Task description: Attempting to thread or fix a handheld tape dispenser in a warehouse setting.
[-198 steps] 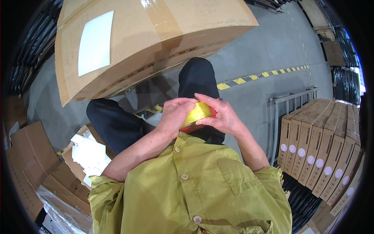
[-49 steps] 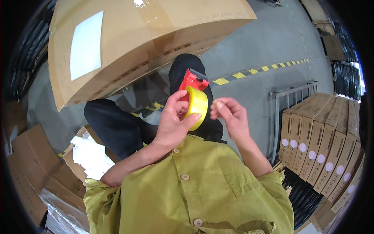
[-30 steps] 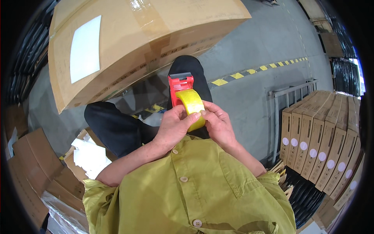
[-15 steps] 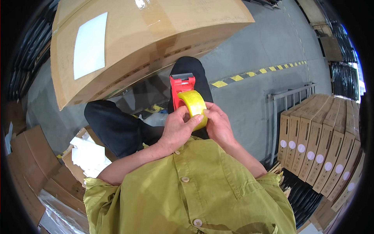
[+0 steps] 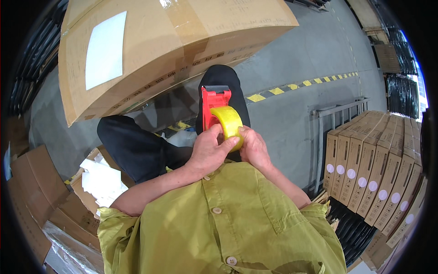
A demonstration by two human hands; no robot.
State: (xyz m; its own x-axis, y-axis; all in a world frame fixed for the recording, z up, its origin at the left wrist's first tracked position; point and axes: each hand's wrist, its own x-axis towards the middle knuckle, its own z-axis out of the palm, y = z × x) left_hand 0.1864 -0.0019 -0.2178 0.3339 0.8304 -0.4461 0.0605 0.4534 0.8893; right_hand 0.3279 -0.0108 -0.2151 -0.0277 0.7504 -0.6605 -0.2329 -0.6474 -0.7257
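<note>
A red tape dispenser (image 5: pixel 206 101) rests over my thigh, its black-edged head pointing away from me. On it sits a thick roll of yellow packing tape (image 5: pixel 232 119). My left hand (image 5: pixel 211 148) is closed on the roll's left side, fingers reaching into its core and thumb across its outer face. Pinched at the roll's right side are the fingers of my right hand (image 5: pixel 254 146), touching the tape near its lower edge. Any loose tape end between the fingertips is too small to make out.
Ahead on the left stands a large taped carton (image 5: pixel 150 55) with a white sheet (image 5: pixel 106 50) on top. An open box of white papers (image 5: pixel 102 180) is by my left leg. On the right, several narrow cartons (image 5: pixel 365 169) stand in a row beside a metal rail (image 5: pixel 318 150).
My right fingers have drawn in tighter at the roll's side. The dispenser has shifted only slightly, and my left hand keeps its hold.
</note>
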